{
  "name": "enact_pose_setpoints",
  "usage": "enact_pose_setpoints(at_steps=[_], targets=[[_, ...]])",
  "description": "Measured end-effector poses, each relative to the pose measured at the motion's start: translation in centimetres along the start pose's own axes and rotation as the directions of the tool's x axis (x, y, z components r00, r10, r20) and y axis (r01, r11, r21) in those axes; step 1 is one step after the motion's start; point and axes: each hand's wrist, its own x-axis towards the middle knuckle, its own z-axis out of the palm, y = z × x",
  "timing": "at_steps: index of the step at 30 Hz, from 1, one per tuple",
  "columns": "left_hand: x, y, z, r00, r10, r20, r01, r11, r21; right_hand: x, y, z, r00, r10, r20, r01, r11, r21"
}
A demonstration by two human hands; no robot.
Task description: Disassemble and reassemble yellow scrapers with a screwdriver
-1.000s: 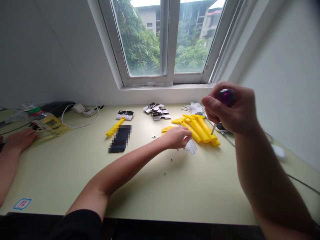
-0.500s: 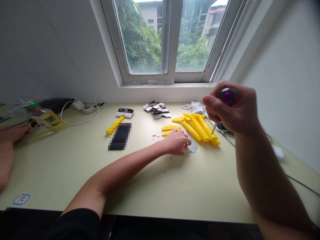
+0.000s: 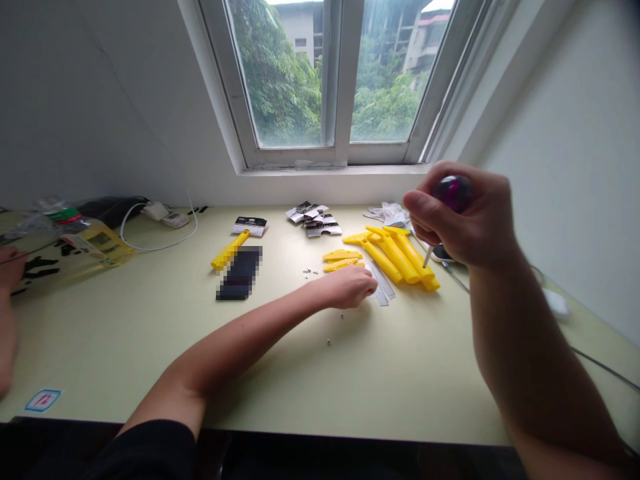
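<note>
One screwdriver shows a glossy purple-black handle.

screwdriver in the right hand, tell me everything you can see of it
The screwdriver has a rounded, glossy dark handle with purple in it, plastic by its look, and a thin, pale shaft that looks like metal. The right hand grips the handle and hides part of it. The tool is tilted, its shaft slanting down over the near ends of the yellow tools. Whether the tip touches one, and its shape, I cannot tell.
</note>
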Motion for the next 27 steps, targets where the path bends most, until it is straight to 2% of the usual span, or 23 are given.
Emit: enact_pose_setpoints(at_steps=[2, 5, 12, 16, 19, 21, 24, 27], targets=[[-1.3, -1.1, -1.0, 0.997, -0.072, -0.030, 0.070, 0.995, -0.066, 0.0, 0.1, 0.0, 1.000, 0.006, 0.006, -0.006, 1.000, 0.008], [-2.7, -2.2, -1.7, 0.989, -0.147, -0.019, 0.143, 0.981, -0.129, 0.0, 0.5, 0.2, 1.000, -0.012, 0.002, 0.012, 0.999, 0.047], [-2.5, -2.3, -1.1, 0.988, -0.152, 0.010, 0.152, 0.979, -0.133, 0.0, 0.8, 0.4, 0.999, -0.037, 0.012, 0.036, 0.996, 0.078], [-3.4, -2.5, -2.1, 0.987, -0.158, -0.029, 0.153, 0.979, -0.138, 0.0, 0.9, 0.3, 0.997, -0.076, -0.002, 0.076, 0.994, 0.078], [-5.2, -1.7, -2.9, 0.985, -0.168, -0.040, 0.161, 0.976, -0.146, 0.0, 1.1, 0.3, 0.995, -0.099, -0.007, 0.099, 0.993, 0.057], [-6.5, -0.5, -2.6, 0.988, -0.152, -0.007, 0.149, 0.978, -0.148, 0.1, 1.2, 0.4, 0.994, -0.108, -0.009, 0.109, 0.993, 0.042], [-7.5, 1.5, -1.1, 0.993, -0.112, 0.031, 0.115, 0.989, -0.090, 0.1, 1.2, 0.5, 0.994, -0.107, -0.009, 0.108, 0.994, 0.035], [-7.8, 2.3, 0.5, 0.997, -0.080, -0.003, 0.080, 0.997, 0.005, 0.0, 0.9, 0.5, 0.997, -0.078, 0.011, 0.078, 0.997, 0.025]])
